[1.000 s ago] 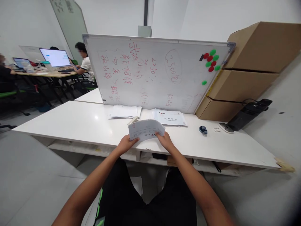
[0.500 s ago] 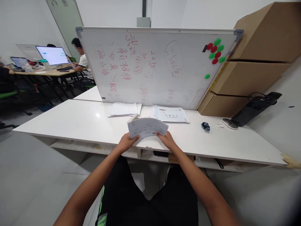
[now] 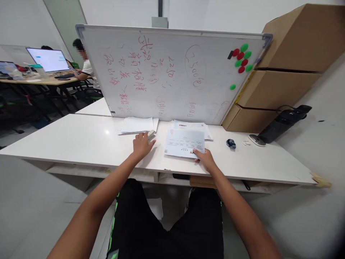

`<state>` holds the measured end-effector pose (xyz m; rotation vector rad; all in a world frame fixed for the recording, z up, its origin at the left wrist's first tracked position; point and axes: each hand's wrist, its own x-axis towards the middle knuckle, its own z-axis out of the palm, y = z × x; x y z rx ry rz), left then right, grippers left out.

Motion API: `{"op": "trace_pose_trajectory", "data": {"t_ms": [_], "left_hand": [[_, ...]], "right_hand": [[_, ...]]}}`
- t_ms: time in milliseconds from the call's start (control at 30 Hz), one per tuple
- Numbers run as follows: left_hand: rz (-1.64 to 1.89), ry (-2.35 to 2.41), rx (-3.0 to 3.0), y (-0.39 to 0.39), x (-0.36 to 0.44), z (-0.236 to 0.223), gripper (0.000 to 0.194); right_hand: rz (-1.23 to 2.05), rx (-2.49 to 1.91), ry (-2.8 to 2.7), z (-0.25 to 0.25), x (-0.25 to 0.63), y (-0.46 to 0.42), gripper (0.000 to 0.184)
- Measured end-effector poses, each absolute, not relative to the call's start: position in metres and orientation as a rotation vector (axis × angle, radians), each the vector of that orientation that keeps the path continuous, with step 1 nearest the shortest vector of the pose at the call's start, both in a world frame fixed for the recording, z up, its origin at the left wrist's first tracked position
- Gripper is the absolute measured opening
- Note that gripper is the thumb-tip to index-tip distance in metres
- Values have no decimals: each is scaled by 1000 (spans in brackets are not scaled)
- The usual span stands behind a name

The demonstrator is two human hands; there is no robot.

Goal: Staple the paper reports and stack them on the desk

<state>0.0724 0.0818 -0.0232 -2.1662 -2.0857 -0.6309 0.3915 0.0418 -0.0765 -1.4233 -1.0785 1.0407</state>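
My right hand (image 3: 205,158) pinches the lower right corner of a printed paper sheet or thin set of sheets (image 3: 184,142), thumb on top. The paper is held flat, low over the white desk. My left hand (image 3: 142,145) is off the paper, its thumb apart from the fingers. It reaches over the desk by a small beige, elongated object (image 3: 151,134), partly hidden behind the fingers; whether they touch it I cannot tell. Behind the held paper lies a stack of printed reports (image 3: 207,131). A second stack of white paper (image 3: 134,125) lies beyond my left hand.
A whiteboard (image 3: 172,100) with red writing and round magnets leans behind the desk (image 3: 88,140). At the right are cardboard boxes (image 3: 280,86), a dark bottle (image 3: 283,124), a mouse (image 3: 257,140) and a dark blue item (image 3: 231,144). A person sits at another table, far left.
My left hand has let go of the paper and moved left to the beige object. The paper, bent between both hands before, is now flatter and further right in my right hand.
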Motion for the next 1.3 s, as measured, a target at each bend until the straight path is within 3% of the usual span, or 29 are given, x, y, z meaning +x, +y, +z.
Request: {"op": "trace_pose_trajectory", "data": {"t_ms": [167, 533, 900, 1167, 1300], "left_hand": [[-419, -2185, -2271, 109, 59, -31, 41], [-520, -1943, -2818, 76, 39, -15, 46], [-520, -1854, -2998, 86, 56, -15, 41], [-752, -1680, -2811, 96, 86, -8, 46], [-706, -1705, -2709, 123, 113, -15, 46]], "right_hand": [[1118, -1430, -1159, -72, 390, 43, 40], [1481, -1420, -1145, -53, 401, 58, 38], [1531, -1424, -1164, -56, 405, 63, 41], [1548, -1444, -1171, -49, 402, 59, 41], [1573, -1461, -1167, -44, 401, 58, 36]]}}
